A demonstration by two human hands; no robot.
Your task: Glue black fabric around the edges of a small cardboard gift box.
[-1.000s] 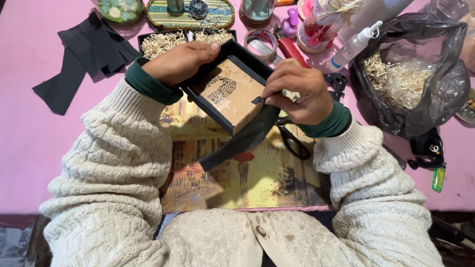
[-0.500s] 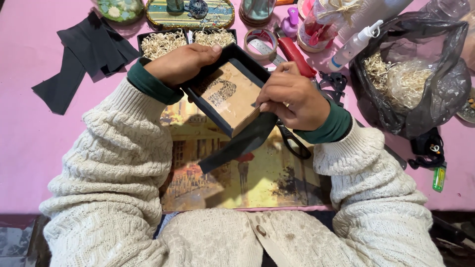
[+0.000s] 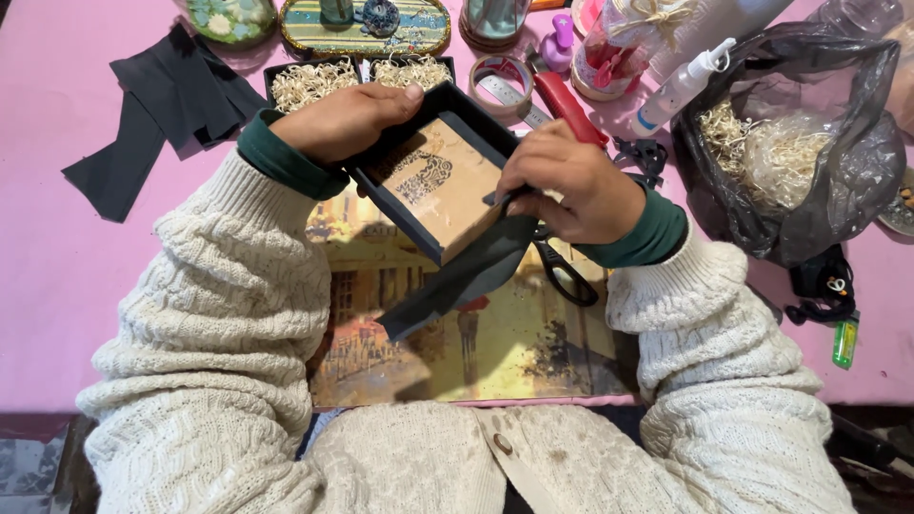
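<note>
In the head view, the left hand (image 3: 347,119) is gripping the far rim of a shallow dark box (image 3: 433,181), fingers curled over the wall and the thumb lying along the top edge. It is holding the box lifted and tilted toward the camera, probably so that the tan printed lining inside is facing the person. The box is hovering above an illustrated street-scene print (image 3: 476,333) that is lying on the pink surface (image 3: 57,276), apparently serving as a work mat.

The right hand (image 3: 571,186) is pinching the upper end of a dark fabric strip (image 3: 457,281) against the box's near right corner, fingers closed on it, while the rest of the strip is hanging loose down over the print. That grip looks suited to keeping the strip lined up with the box edge.

More dark fabric pieces (image 3: 157,105) are lying at the far left, within reach. A second tray of pale wood shavings (image 3: 357,78) is sitting just behind the left hand, and a dark plastic bag (image 3: 809,143) with more shavings is slumping at the right.

Scissors (image 3: 562,271) are mostly hiding under the right wrist, only the handle loops showing. Whether the strip is glued is impossible to tell, and the jars and bottles along the top are being cut off by the frame edge.
</note>
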